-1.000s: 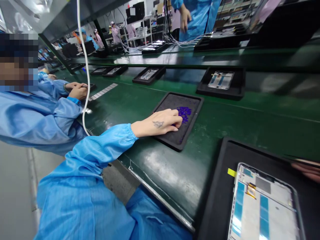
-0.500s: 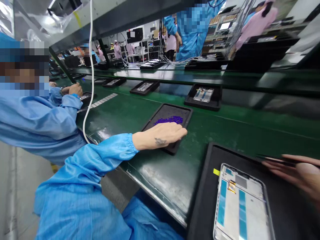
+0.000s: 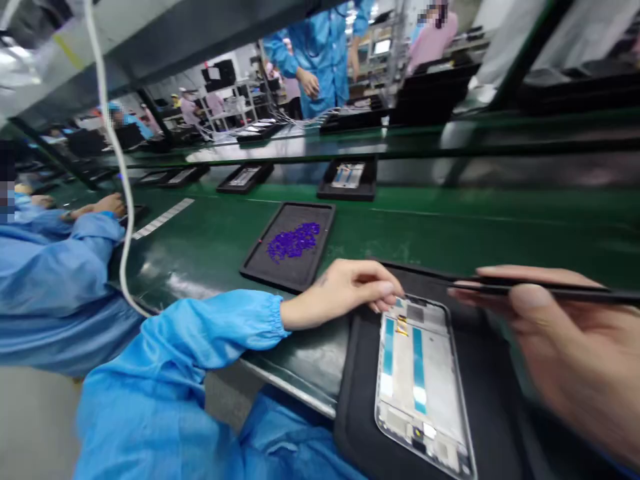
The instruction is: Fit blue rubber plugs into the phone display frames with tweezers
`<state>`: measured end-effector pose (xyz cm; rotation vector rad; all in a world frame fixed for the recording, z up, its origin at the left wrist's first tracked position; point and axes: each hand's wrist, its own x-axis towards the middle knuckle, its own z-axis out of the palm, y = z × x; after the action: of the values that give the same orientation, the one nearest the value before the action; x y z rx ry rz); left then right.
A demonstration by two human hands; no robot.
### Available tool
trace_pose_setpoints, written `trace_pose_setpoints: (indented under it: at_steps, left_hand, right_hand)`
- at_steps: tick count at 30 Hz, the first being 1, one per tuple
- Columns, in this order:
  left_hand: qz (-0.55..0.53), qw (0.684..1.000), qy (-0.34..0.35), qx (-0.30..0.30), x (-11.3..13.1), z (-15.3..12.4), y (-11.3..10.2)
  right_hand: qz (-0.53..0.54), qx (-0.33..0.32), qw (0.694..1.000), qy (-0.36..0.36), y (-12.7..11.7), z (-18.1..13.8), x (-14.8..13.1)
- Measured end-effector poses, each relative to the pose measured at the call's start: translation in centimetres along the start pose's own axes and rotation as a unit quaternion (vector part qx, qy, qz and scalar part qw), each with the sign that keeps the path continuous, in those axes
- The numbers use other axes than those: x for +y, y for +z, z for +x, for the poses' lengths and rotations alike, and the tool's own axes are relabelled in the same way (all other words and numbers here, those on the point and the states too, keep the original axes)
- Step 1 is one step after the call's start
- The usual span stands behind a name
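My left hand [image 3: 350, 287] is over the upper left corner of a silver phone frame [image 3: 443, 380], thumb and fingertips pressed together. Whatever is between them is too small to make out. The frame lies in a black tray [image 3: 357, 400] and has blue strips and a small gold flex piece. My right hand [image 3: 565, 340] grips black tweezers [image 3: 550, 289] at the right, their tips pointing left above the tray's far side. Behind my left hand, a smaller black tray [image 3: 257, 260] holds a pile of tiny purple pieces [image 3: 295, 241].
Black trays with phone frames, one a tray [image 3: 350, 193], stand along the green bench [image 3: 425, 230]. A white cable [image 3: 114, 133] hangs at the left, near a pale strip [image 3: 165, 218]. A co-worker's sleeve [image 3: 95, 233] is at far left; another person [image 3: 320, 60] stands across the bench.
My left hand has moved from above the tray of purple pieces to the phone frame's corner. The right hand with the tweezers shows further into view. The camera has turned right.
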<state>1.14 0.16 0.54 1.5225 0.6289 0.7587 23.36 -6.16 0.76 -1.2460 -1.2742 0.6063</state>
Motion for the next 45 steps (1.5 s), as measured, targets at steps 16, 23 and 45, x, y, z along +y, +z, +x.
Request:
trace_pose_setpoints:
  at_steps: [16, 23, 45]
  left_hand:
    - [-0.255, 0.951, -0.168, 0.044, -0.1, -1.9, 1.5]
    - [-0.255, 0.950, -0.170, 0.054, -0.1, -2.0, 1.9]
    - [-0.260, 0.951, -0.159, 0.055, 0.0, -2.1, 2.2]
  right_hand:
    - [-0.110, -0.100, 0.984, -0.095, 0.8, -2.1, -1.8]
    - [-0.125, -0.108, 0.981, -0.104, 1.0, -1.9, -1.8]
    - [-0.144, -0.128, 0.968, -0.159, 0.9, -1.7, -2.0]
